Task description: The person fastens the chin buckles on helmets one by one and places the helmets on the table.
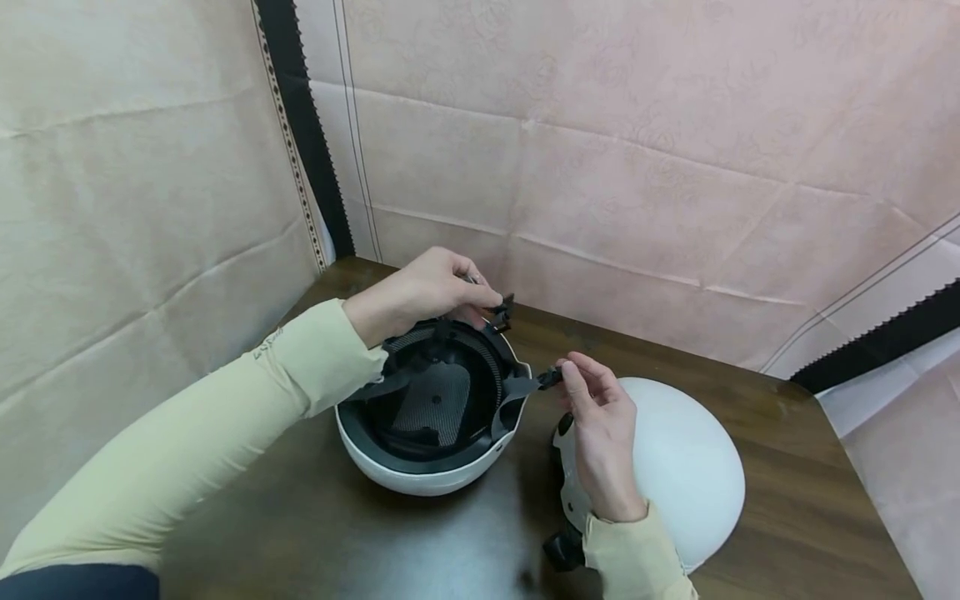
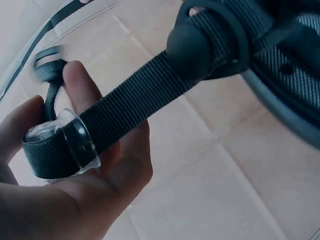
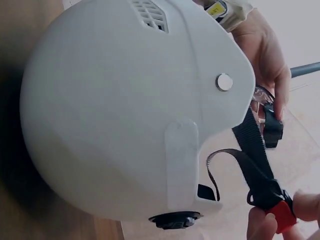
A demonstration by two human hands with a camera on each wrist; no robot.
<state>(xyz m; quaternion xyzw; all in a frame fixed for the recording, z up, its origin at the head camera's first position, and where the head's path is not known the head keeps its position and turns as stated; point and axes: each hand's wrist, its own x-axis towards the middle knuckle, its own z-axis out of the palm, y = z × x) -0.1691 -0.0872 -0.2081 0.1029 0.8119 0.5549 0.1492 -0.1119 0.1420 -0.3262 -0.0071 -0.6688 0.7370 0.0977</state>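
On the wooden surface (image 1: 787,500) the upturned helmet (image 1: 420,475) lay, a second helmet (image 1: 690,467) at its 3 o'clock. The left hand (image 1: 420,292) pinched one strap end (image 2: 125,107) and the right hand (image 1: 600,425) pinched the buckle end (image 3: 282,215). The webbing looked soft and light and the shell stiff, so the ends seemed the best hold.

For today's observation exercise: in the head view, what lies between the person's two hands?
In the head view, the rim of the upturned helmet lies between the left hand and the right hand; each hand pinches a strap end, with no other object there.
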